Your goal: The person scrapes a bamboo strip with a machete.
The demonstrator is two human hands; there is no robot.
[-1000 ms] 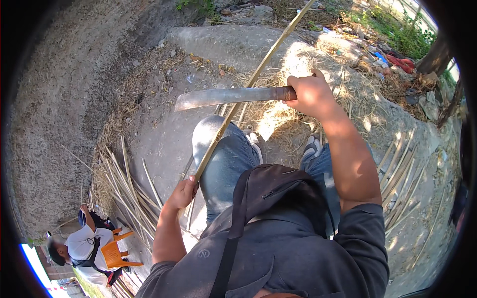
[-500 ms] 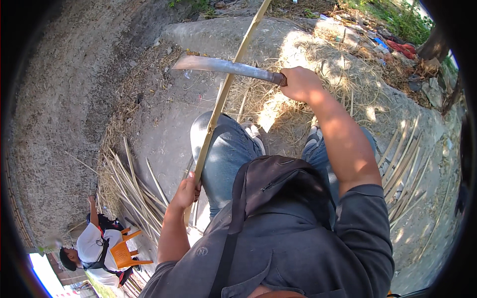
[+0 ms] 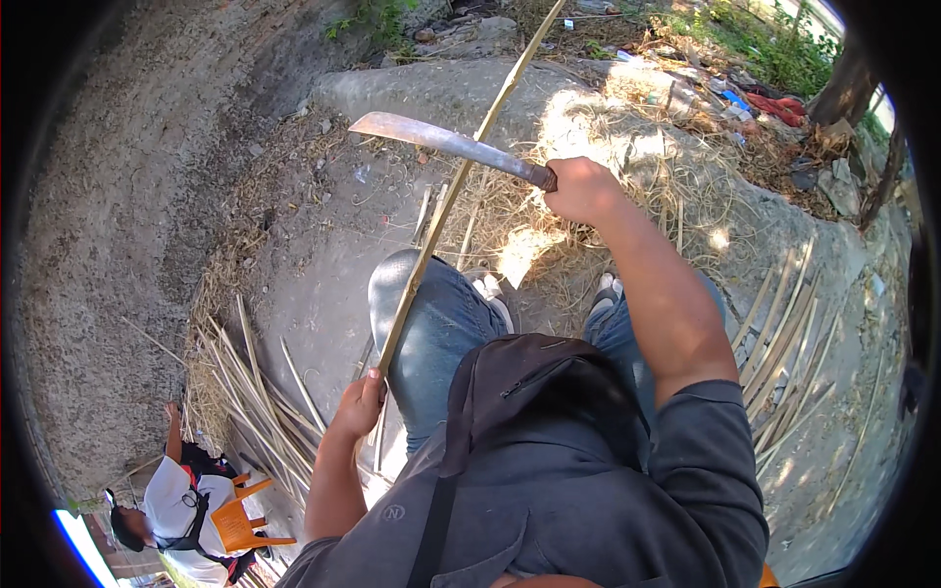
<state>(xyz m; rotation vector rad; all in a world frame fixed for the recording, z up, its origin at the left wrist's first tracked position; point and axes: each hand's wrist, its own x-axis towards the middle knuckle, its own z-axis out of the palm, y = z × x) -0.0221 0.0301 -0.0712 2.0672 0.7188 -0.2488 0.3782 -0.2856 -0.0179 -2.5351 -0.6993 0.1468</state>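
My right hand (image 3: 581,190) is closed round the handle of a machete (image 3: 431,134) with a long, curved blade. The blade points left and crosses a long bamboo strip (image 3: 448,203), touching or very close to it. My left hand (image 3: 361,400) grips the strip near its lower end, beside my left thigh. From there the strip slants up past my left knee (image 3: 397,279) and on beyond the blade toward the top edge. The palm side of my left hand is hidden.
Split strips lie in a pile (image 3: 260,382) at my left and another (image 3: 784,343) at my right. Curly shavings (image 3: 578,147) cover the ground ahead. A person (image 3: 181,500) sits on an orange chair (image 3: 235,519) at the lower left. A tree trunk (image 3: 845,83) stands far right.
The machete and my right hand have come slightly lower in view, and the blade tilts more. My left hand still holds the strip. The whole view has shifted a little.
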